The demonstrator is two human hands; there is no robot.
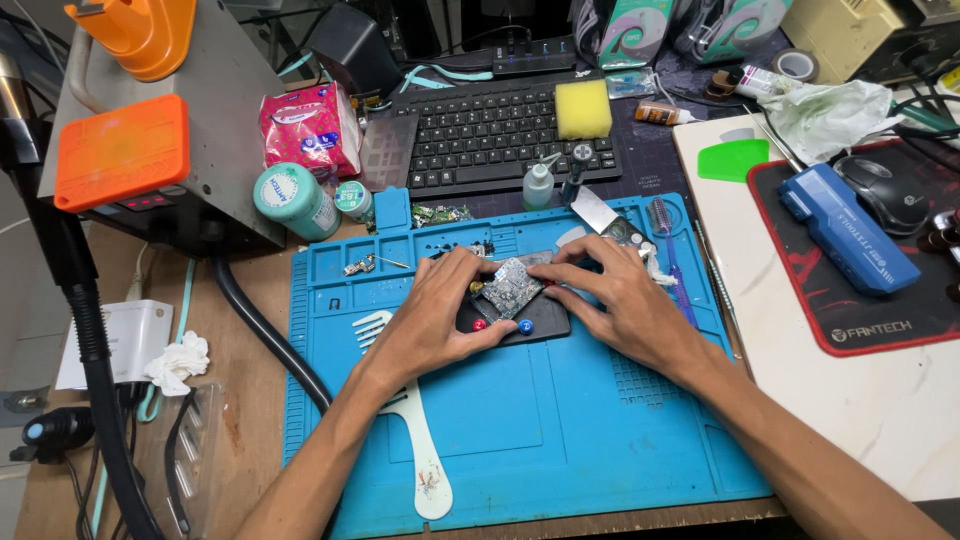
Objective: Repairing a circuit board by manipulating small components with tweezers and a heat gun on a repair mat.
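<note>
Two hands on blue work mat (pixel 520 420), left hand (pixel 440 310) and right hand (pixel 620 295) pinching small square grey circuit board (pixel 513 287) with curled fingertips over black holder (pixel 540 322), pink soft package (pixel 310 128) behind left, teal round container (pixel 295 200) beside it, yellow sponge (pixel 583 108) on keyboard (pixel 500 135)

You are looking down at a worn wooden bench (pixel 250 400) crowded with gear, with a pale marble-look slab (pixel 880 420) set on its right side. At the left stands a grey metal box (pixel 215 110) with orange parts, a black hose (pixel 95 350) running down beside it. The light is even and bright, with dark clutter at the back
</note>
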